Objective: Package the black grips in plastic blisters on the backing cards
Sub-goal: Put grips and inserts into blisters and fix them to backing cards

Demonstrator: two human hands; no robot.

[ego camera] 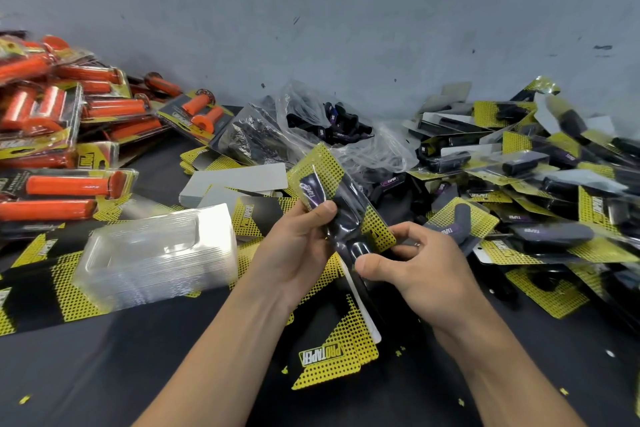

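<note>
A yellow-and-black backing card (pixel 341 191) carrying black grips (pixel 343 218) under a clear plastic blister is held tilted above the dark tabletop (pixel 104 374), gripped at its left edge by the left hand (pixel 298 246), whose fingers are closed around it with the thumb pressed on the blister. The lower end of the pack is pinched by the right hand (pixel 412 263), its thumb against the grip end and its fingers curled behind the card. A stack of empty blisters (pixel 159 253) is seen at the left, orange-grip packs (pixel 69 135) beyond it, and black-grip packs (pixel 536 184) heaped at the right.
</note>
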